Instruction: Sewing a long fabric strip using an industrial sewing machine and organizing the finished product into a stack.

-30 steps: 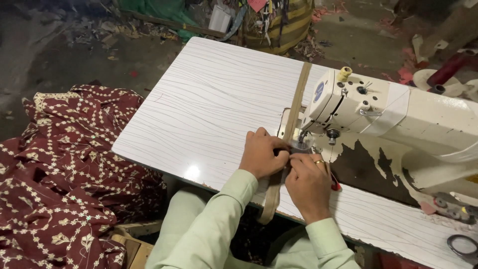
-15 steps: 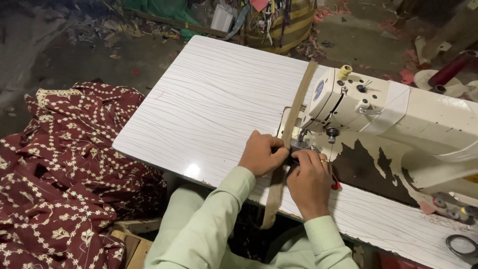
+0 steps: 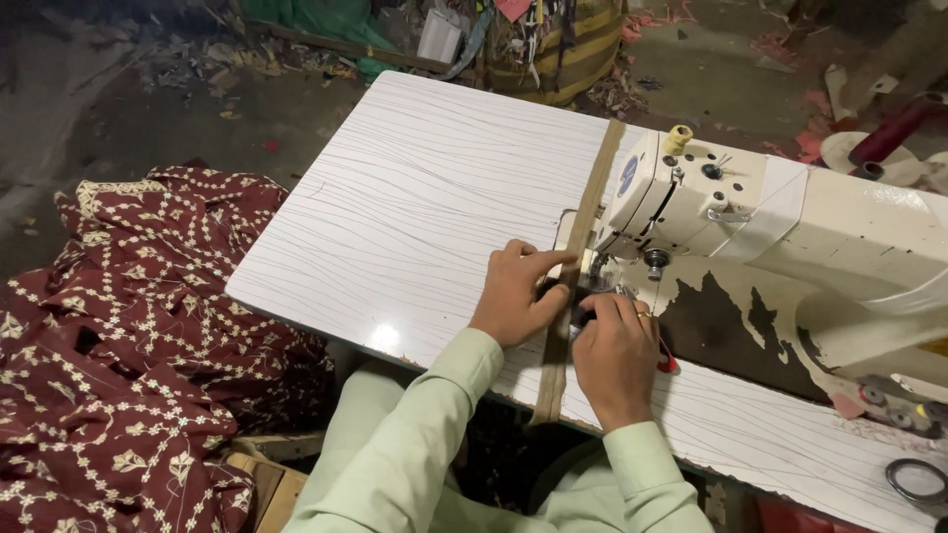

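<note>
A long tan fabric strip (image 3: 593,192) runs across the white table (image 3: 434,188), under the needle of a white sewing machine (image 3: 750,222), and hangs over the near edge. My left hand (image 3: 515,292) lies flat on the table with its fingers pressing the strip's left side just before the needle. My right hand (image 3: 614,355) rests on the strip's right side, fingers curled at the presser foot, a ring on one finger. Both sleeves are pale green.
Maroon patterned cloth (image 3: 128,336) is heaped on the floor at the left. A yellow thread spool (image 3: 678,138) sits on top of the machine. Scraps and a striped sack (image 3: 563,49) lie beyond the table. A round ring-shaped object (image 3: 918,481) lies at the table's right.
The strip has fed further away through the machine. My left hand's fingers have stretched out flat along the strip, and my right hand stays by the presser foot.
</note>
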